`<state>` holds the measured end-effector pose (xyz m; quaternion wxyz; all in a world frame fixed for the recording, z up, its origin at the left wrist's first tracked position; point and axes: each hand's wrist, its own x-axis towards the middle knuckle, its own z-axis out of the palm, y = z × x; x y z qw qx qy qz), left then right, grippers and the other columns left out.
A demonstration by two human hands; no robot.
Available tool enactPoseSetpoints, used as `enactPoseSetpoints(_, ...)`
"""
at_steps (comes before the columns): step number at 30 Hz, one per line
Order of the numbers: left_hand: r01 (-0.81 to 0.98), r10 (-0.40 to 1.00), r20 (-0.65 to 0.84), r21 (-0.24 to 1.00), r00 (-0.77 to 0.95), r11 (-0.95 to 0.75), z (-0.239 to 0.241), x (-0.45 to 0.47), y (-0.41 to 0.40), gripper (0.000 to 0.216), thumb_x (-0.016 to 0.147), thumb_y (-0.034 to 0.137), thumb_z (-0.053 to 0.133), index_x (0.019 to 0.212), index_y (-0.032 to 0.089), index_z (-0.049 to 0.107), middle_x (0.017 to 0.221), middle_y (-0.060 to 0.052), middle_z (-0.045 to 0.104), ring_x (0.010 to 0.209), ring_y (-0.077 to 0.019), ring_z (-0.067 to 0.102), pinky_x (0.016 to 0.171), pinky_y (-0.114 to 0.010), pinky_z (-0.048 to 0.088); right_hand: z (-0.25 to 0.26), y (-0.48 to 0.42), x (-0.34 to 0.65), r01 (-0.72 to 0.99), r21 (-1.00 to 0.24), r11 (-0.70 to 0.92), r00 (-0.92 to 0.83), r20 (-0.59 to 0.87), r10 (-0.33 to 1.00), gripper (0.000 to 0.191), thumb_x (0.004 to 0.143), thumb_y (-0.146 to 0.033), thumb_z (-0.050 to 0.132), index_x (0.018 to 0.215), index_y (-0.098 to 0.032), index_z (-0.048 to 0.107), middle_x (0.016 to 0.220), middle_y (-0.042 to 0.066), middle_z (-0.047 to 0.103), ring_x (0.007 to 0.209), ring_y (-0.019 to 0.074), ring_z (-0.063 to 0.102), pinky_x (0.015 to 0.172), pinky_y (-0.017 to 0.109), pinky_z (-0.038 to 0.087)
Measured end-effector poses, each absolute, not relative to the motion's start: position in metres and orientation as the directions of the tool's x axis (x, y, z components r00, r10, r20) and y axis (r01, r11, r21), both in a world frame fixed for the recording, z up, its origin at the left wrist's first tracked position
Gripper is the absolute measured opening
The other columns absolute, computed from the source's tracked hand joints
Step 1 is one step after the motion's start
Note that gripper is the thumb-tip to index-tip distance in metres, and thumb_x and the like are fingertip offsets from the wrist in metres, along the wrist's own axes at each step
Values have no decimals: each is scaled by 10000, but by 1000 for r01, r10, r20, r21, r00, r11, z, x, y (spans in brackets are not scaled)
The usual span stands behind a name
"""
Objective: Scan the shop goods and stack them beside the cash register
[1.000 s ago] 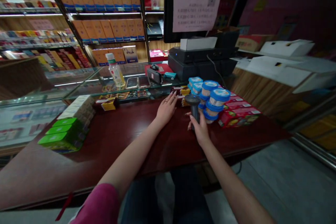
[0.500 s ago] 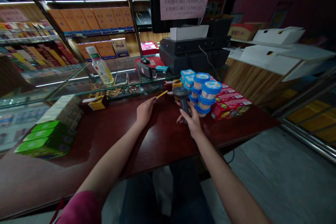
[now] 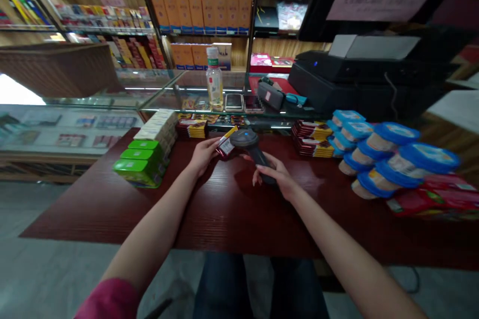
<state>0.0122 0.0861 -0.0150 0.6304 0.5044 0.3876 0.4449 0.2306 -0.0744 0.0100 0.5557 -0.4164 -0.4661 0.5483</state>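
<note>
My left hand [image 3: 204, 155] pinches a small flat packet [image 3: 226, 146], dark red with a yellow edge, tilted above the brown counter [image 3: 220, 214]. In my right hand [image 3: 276, 174] is a black barcode scanner [image 3: 247, 140], its handle wrapped by my fingers. The scanner's head points left and lies right beside the packet; I cannot tell whether they touch. Similar red and yellow packets stand in a stack [image 3: 311, 138] to the right and in another stack [image 3: 192, 127] to the left.
Green boxes [image 3: 139, 163] and pale boxes [image 3: 159, 127] line the left. Blue-lidded tubs [image 3: 396, 159] and red boxes [image 3: 441, 197] stand right. Behind are a glass case with a bottle [image 3: 214, 82], a phone [image 3: 234, 102] and a black cash drawer [image 3: 318, 79].
My view has swung left. The packet in my left hand has turned so its broad face shows, and the scanner has come close to it.
</note>
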Motion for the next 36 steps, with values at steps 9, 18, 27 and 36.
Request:
enactPoseSetpoints(9, -229, 990, 96, 971, 99, -72, -26, 10, 106, 296, 876, 302, 726, 1113, 143, 804, 1140, -115, 803, 1021, -232, 752, 958, -372, 587, 3, -58, 213, -139, -990, 6, -81, 17, 997, 511, 809, -399, 816, 1271, -229, 678, 1401, 160, 696, 459, 112, 627, 432, 292, 530)
enactPoseSetpoints(18, -16, 972, 218, 976, 93, -218, -22, 8, 104, 291, 928, 235, 630, 1148, 162, 806, 1071, -98, 821, 998, -241, 764, 957, -369, 582, 7, -60, 209, -113, -993, 26, -58, 33, 998, 509, 814, -427, 804, 1267, -224, 695, 1395, 163, 700, 460, 105, 603, 418, 291, 521)
enactPoseSetpoints(27, 627, 807, 482, 523, 341, -577, 5, -36, 87, 381, 1019, 196, 537, 1360, 240, 700, 1308, -88, 752, 1195, -243, 710, 1058, -348, 534, 4, -58, 212, -184, -980, 74, 39, 68, 997, 431, 822, -440, 804, 1181, -218, 717, 1357, 156, 722, 449, 108, 602, 426, 293, 496)
enactPoseSetpoints(36, 770, 720, 689, 417, 79, -483, -3, -39, 107, 420, 1021, 80, 392, 1267, 184, 716, 1342, -99, 721, 1336, -199, 617, 1185, -352, 459, 6, -60, 215, -227, -970, 86, 109, 63, 992, 410, 827, -462, 798, 1139, -207, 727, 1396, 159, 697, 468, 99, 597, 452, 295, 501)
